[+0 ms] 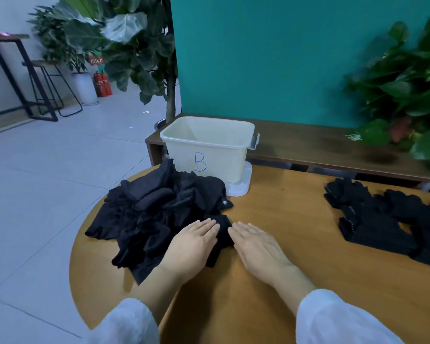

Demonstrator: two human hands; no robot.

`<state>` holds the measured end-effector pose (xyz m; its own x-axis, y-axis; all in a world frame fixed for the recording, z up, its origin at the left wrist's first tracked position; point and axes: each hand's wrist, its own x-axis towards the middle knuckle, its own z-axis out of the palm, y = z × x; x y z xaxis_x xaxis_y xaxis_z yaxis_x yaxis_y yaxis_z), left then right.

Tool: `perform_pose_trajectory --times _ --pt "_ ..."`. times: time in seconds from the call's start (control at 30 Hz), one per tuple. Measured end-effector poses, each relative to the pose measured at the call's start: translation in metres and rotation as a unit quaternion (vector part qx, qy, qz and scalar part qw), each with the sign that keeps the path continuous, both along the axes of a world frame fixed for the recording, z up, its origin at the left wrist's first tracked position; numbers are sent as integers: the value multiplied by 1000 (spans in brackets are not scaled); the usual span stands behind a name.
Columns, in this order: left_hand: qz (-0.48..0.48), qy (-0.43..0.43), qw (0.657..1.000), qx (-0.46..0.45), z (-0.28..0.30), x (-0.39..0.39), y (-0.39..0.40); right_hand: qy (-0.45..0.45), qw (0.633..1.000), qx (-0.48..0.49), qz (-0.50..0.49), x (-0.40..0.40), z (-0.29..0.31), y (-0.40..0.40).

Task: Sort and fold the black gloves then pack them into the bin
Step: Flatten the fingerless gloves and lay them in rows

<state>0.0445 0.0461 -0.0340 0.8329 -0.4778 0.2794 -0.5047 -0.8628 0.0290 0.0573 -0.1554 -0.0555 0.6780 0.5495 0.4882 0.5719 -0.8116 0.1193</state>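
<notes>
Hands [193,247] over half-hidden glove [224,234]

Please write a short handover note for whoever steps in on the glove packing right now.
Left hand: open, flat on a black glove at the near edge of the heap.
Right hand: open, flat beside it, fingertips at that glove.
Unsorted heap: left of centre on the table.
Laid-out gloves: at the right.
Bin, marked B: behind the heap, nothing visible inside.
Done: some sorting. Left: folding and packing.
</notes>
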Motion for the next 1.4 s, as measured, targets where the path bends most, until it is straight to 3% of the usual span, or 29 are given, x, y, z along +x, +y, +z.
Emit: perform_pose_trajectory --times 0.17,0.37,0.5,0.57,0.8,0.9,1.03,1.13,1.2,1.3,1.4 --pt "-19 30 999 16 -26 6 -5 21 1000 -6 13 2 -10 -2" --pt "-12 7 1000 -7 -26 -8 -15 29 1000 -3 11 -8 -3 -10" --pt "-41 66 997 26 -26 -23 -35 39 999 -13 -1 -39 3 -33" --pt "-67 65 994 56 -26 -31 -50 45 999 -19 -20 -58 6 -47" --pt "-156 36 987 17 -33 -62 -86 86 992 -35 -80 -127 8 -90" --pt "-137 7 990 -4 -29 -72 -88 105 990 -37 -83 -142 18 -102" --pt "-76 -39 995 -60 -15 -89 -94 64 993 -24 -99 -123 37 -104" --pt "-51 1 998 -44 -14 -108 -103 64 993 -59 -86 -104 41 -94" --pt "-35 28 999 -30 -19 -116 -105 122 986 -94 -63 -96 43 -86" --pt "-24 10 999 24 -27 -119 -99 207 966 -149 -44 -91 40 -83" --pt "-30 12 998 55 -32 -115 -92 201 965 -158 -51 -92 33 -85"
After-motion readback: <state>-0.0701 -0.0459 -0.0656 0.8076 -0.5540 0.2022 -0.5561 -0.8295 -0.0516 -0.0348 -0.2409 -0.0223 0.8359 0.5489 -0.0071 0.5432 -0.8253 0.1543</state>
